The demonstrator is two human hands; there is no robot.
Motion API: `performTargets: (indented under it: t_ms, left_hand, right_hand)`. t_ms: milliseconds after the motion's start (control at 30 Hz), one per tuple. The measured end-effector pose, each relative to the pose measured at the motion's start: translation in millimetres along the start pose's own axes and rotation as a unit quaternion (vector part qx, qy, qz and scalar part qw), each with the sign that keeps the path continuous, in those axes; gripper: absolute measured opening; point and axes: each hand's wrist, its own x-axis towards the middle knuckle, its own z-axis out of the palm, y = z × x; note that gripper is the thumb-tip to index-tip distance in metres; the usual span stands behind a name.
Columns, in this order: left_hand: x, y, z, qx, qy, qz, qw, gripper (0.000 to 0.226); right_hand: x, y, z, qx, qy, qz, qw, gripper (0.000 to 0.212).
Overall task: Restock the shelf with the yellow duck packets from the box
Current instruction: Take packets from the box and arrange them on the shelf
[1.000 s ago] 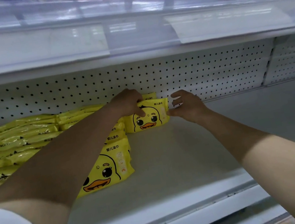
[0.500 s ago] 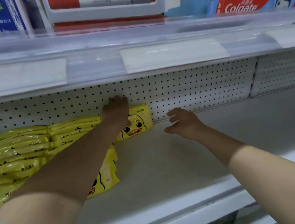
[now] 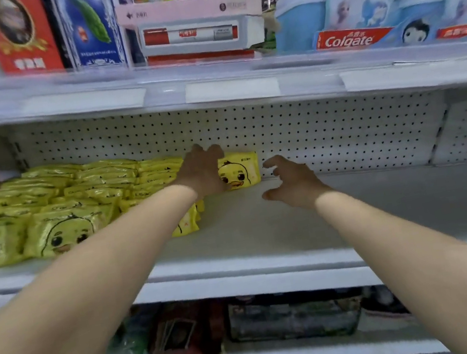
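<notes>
Seats an upright yellow duck packet (image 3: 240, 171) against the pegboard (image 3: 328, 135) at frame centre, left hand (image 3: 203, 169) flat on it. Holds the right hand (image 3: 289, 182) spread and empty just beside. Next, likely: let go, fetch another from the unseen box.

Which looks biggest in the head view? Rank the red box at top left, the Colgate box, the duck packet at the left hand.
1. red box, cropped by the frame.
2. Colgate box and duck packet: about alike; the left hand hides part of it.
</notes>
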Motion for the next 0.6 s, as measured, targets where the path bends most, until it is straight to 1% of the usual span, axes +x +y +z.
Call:
performTargets:
  t_ms: [133,200,300,433,600]
  left_hand:
    - [-61,-6,-17,0.033,-0.006,-0.075,0.997,0.077]
    - [-95,-12,-24,0.058,-0.009,-0.104,0.993,0.076]
    - [-154,-29,-27,0.053,-0.008,-0.149,0.987,0.074]
    - [-223,-57,-28,0.050,-0.020,-0.202,0.978,0.078]
    - [-294,-94,-29,0.064,-0.041,-0.270,0.960,0.074]
  right_hand:
    - [-31,-26,5,-0.070,-0.029,-0.037,0.996,0.075]
    - [-49,-39,14,-0.085,-0.041,-0.054,0.994,0.075]
    - [-81,-58,35,-0.081,-0.066,-0.091,0.990,0.071]
    - [-118,-82,67,-0.065,-0.101,-0.144,0.982,0.077]
    - [-145,-120,108,-0.067,-0.148,-0.197,0.967,0.076]
